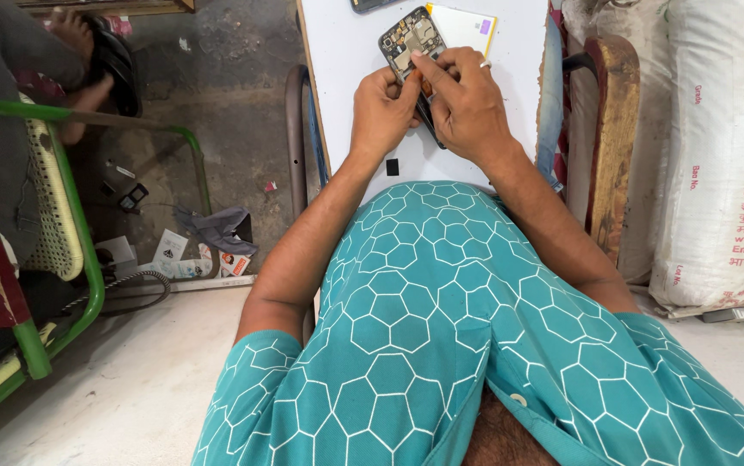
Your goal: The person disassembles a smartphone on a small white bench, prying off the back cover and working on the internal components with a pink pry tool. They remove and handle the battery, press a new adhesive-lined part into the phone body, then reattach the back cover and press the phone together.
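- the opened smartphone (410,45), back cover off and circuit board showing, sits at the far end of the white table (346,78), partly lifted under both hands.
- the left hand (382,110) has its grip pinched on the phone's lower edge, thumb and fingers pressed against the frame.
- the right hand (467,99), a ring on one finger, has its grip closed over the phone's right side, forefinger pressing onto the board; a thin dark part sticks out below the palm, and i cannot tell whether it is a tool or the phone's cover.
- risk, as i judge it: pressure from the forefinger on the bare board could bend or crack a component or tear a flex cable.
- risk: the phone is held at an angle near the table's middle with only fingertips; a slip could drop it onto the table or scratch the board.
- a small black square piece (392,166) lies loose near the table's near edge and could be brushed off onto the floor.
- a white card with a yellow edge (467,22) lies just beyond the phone.
- the room: a rough concrete floor (130,380) with scattered scraps of paper (173,250), a green metal-framed chair (53,259) on the left, large white printed sacks (717,155) on the right.
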The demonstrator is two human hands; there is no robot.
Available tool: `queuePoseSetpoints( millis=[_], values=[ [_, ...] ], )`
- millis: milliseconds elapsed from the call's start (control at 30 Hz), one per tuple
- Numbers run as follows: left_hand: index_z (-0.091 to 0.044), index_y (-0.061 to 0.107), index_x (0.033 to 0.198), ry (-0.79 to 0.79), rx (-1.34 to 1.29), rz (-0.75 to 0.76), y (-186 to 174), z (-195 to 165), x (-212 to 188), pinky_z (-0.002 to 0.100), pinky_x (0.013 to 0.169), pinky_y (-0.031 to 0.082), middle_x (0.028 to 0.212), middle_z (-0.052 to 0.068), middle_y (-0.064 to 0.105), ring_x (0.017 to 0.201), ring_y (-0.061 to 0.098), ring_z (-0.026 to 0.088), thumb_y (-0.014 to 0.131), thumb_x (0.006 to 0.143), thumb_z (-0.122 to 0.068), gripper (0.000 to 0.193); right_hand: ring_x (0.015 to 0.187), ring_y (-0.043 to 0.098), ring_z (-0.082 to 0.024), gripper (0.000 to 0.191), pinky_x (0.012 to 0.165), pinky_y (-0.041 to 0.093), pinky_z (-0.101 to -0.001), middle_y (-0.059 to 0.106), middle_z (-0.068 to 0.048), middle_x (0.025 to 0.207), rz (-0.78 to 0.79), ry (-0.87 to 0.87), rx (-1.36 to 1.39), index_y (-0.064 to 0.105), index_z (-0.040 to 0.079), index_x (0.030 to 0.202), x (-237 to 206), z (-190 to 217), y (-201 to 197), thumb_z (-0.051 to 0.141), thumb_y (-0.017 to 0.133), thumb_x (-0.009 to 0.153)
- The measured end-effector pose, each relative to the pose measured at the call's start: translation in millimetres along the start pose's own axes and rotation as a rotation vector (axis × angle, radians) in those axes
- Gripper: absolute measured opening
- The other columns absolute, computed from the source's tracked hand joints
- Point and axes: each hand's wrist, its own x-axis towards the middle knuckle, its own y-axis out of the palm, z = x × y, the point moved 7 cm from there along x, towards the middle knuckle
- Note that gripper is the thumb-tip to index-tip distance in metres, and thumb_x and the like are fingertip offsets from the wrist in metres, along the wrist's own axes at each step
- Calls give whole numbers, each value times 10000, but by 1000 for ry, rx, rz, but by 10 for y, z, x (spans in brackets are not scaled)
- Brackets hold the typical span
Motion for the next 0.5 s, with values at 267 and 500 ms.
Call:
queuePoseSetpoints(
  millis=[267,500],
  values=[
    [7,735,880,21,-13,9,19,-18,-2,230,439,543,652,44,735,489,658,71,629,1010,-254,310,931,602,-223,590,845,533,-374,592,-122,1206,-24,-15,1,645,76,1464,-22,24,-26,-97,638,899],
    [4,735,871,2,28,6,1,-28,-23,227,432,537,625,41,721,475,653,70,630,1006,-252,307,919,602,-225,539,825,538,-355,598,-119,1190,-38,-10,4,694,76,1387,-21,24,-10,-87,658,875]
  ],
)
